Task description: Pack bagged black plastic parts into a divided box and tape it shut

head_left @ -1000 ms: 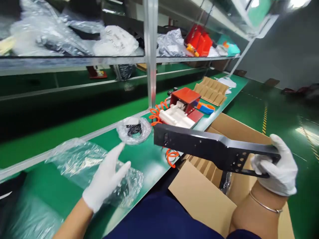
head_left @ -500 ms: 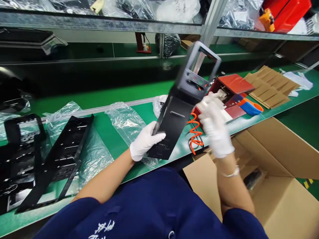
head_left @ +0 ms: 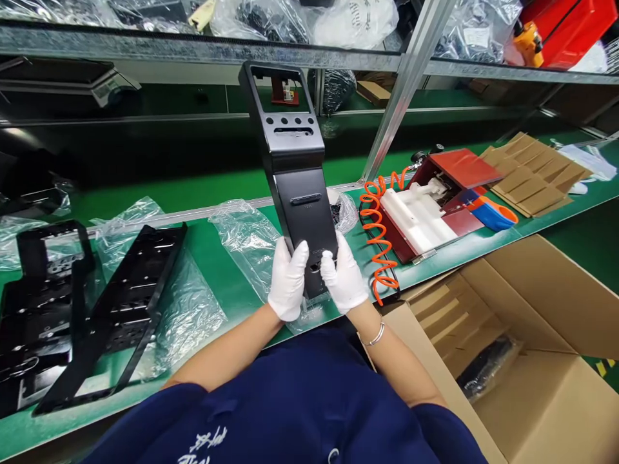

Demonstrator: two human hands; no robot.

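Observation:
A long black panel [head_left: 300, 187] with a rectangular window, a row of round holes and slots is held up over the bench, tilted slightly left. My left hand [head_left: 288, 277], in a white glove, grips its lower left edge with the thumb on the front. On the lower right edge my right hand [head_left: 344, 274], gloved too, grips the same panel, thumb on its face. The fingers behind the panel are hidden. Under and left of it lies a clear plastic bag [head_left: 246, 238] on the green bench [head_left: 203, 248].
More black panels [head_left: 126, 290] lie on plastic at left. At right are a coiled orange hose [head_left: 374, 225], a red fixture with a white block [head_left: 420, 212], a blue-orange ring [head_left: 496, 211] and cardboard dividers [head_left: 536, 171]. An open carton [head_left: 556, 386] holds a wrapped black part. A metal shelf [head_left: 193, 48] runs overhead.
My right hand has come left from beside the red fixture and now grips the panel. The panel has swung left and more upright, its front turned toward me.

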